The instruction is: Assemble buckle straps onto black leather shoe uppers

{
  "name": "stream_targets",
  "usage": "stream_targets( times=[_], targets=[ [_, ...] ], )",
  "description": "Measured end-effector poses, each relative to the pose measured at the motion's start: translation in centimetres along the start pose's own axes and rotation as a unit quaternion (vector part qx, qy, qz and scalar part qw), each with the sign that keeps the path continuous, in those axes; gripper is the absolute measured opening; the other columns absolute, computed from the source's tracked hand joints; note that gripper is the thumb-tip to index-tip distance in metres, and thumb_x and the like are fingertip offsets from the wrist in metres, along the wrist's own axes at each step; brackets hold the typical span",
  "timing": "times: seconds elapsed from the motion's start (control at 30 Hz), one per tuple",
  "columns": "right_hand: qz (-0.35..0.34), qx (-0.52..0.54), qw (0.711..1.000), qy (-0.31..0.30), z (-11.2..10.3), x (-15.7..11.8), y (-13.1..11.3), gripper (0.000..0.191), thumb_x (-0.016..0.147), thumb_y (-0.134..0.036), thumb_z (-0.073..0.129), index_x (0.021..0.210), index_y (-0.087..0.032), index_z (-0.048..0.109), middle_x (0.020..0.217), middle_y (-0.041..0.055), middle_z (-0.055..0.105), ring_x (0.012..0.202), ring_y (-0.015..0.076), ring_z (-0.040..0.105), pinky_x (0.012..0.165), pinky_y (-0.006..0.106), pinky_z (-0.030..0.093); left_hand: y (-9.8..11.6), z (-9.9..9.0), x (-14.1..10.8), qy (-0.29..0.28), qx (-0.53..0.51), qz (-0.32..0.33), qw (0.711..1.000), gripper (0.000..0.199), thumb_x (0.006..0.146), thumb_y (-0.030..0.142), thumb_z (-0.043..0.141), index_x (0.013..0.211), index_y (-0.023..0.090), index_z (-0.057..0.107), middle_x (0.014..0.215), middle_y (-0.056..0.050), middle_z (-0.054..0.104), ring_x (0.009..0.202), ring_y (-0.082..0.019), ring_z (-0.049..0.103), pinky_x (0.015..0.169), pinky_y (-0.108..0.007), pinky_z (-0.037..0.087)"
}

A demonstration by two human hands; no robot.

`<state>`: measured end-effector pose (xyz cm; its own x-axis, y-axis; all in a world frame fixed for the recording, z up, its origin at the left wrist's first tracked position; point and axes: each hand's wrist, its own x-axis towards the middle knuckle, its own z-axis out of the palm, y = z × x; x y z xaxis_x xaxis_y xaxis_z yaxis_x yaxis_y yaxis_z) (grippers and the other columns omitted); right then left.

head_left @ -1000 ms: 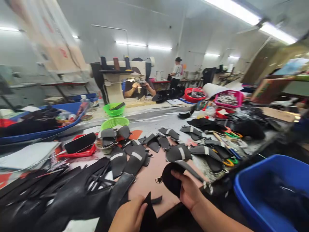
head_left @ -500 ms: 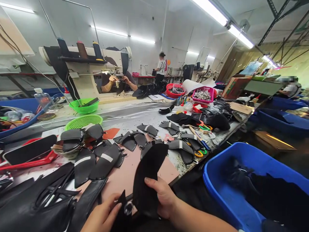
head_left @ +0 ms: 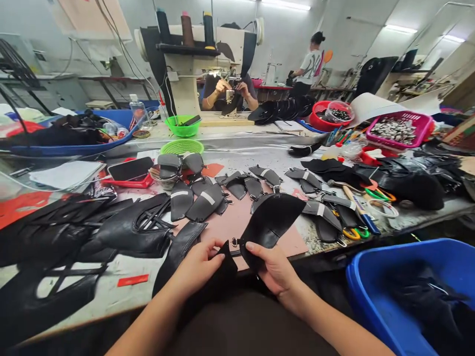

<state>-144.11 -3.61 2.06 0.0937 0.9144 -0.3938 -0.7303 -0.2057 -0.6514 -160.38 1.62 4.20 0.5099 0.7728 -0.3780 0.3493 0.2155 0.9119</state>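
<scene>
My right hand grips a curved black panel of leather-like material, thumb on top. The panel leans up and to the right over the pink board. Pinched between the thumb and fingers of my left hand is a black strip, its pointed end upward. A small metal ring fitting shows between the two pieces; I cannot tell how it is attached. Behind my hands lie several grey-black pieces with pale tape strips and metal clips.
Black leather pieces cover the table's left side. Scissors with coloured handles lie at right, near a blue tub beside the table. A green basket stands farther back, before a sewing machine where another person's hands work.
My view has swung left, so the table appears farther right. The curved panel has tipped from nearly upright to leaning right. Both hands still hold their pieces.
</scene>
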Motion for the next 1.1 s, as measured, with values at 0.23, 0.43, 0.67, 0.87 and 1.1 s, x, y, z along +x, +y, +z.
stream_targets(
  times=[0.23, 0.43, 0.67, 0.87, 1.1],
  targets=[
    [-0.015, -0.043, 0.998, -0.03, 0.9, -0.3, 1.0, 0.058, 0.047, -0.021, 0.085, 0.101, -0.017, 0.064, 0.084, 0.0036, 0.072, 0.081, 0.024, 0.067, 0.08, 0.038, 0.053, -0.6, 0.3, -0.1, -0.012, 0.008, 0.043, 0.999, 0.025, 0.069, 0.031, 0.057, 0.087, 0.015, 0.06, 0.068, -0.002, 0.065, 0.06, -0.016, 0.057, 0.056, -0.025, 0.041],
    [-0.065, -0.05, 0.997, -0.003, 1.2, -0.2, 1.8, 0.058, 0.048, -0.02, 0.085, 0.101, -0.019, 0.063, 0.08, 0.001, 0.072, 0.078, 0.0226, 0.067, 0.078, 0.039, 0.055, -1.0, 0.4, -0.4, -0.026, 0.008, 0.056, 0.998, 0.026, 0.071, 0.029, 0.054, 0.091, 0.015, 0.06, 0.073, -0.002, 0.065, 0.061, -0.015, 0.056, 0.055, -0.024, 0.039],
    [-0.093, -0.061, 0.993, 0.024, 1.4, -0.4, 2.1, 0.057, 0.048, -0.02, 0.084, 0.101, -0.02, 0.063, 0.079, -0.0001, 0.072, 0.074, 0.0184, 0.066, 0.072, 0.032, 0.056, -0.8, 0.4, -0.9, -0.013, 0.038, 0.082, 0.996, 0.019, 0.073, 0.024, 0.051, 0.089, 0.017, 0.059, 0.07, 0.001, 0.063, 0.067, -0.015, 0.059, 0.059, -0.023, 0.04],
    [-0.095, -0.063, 0.993, 0.041, 1.7, -0.3, 2.1, 0.06, 0.045, -0.02, 0.084, 0.102, -0.019, 0.063, 0.079, 0.0006, 0.072, 0.074, 0.0182, 0.066, 0.071, 0.031, 0.055, -1.2, 0.3, -0.8, -0.016, 0.044, 0.088, 0.995, 0.021, 0.073, 0.02, 0.049, 0.092, 0.017, 0.058, 0.074, 0.0, 0.065, 0.066, -0.015, 0.058, 0.059, -0.024, 0.04],
    [-0.085, -0.077, 0.992, 0.056, 1.8, -0.3, 2.4, 0.058, 0.044, -0.022, 0.084, 0.097, -0.018, 0.064, 0.076, 0.0009, 0.071, 0.072, 0.0203, 0.066, 0.072, 0.036, 0.055, -1.5, 0.3, -0.9, -0.007, 0.06, 0.099, 0.993, 0.022, 0.073, 0.019, 0.049, 0.092, 0.018, 0.061, 0.074, 0.001, 0.065, 0.065, -0.015, 0.057, 0.059, -0.024, 0.04]
  ],
)
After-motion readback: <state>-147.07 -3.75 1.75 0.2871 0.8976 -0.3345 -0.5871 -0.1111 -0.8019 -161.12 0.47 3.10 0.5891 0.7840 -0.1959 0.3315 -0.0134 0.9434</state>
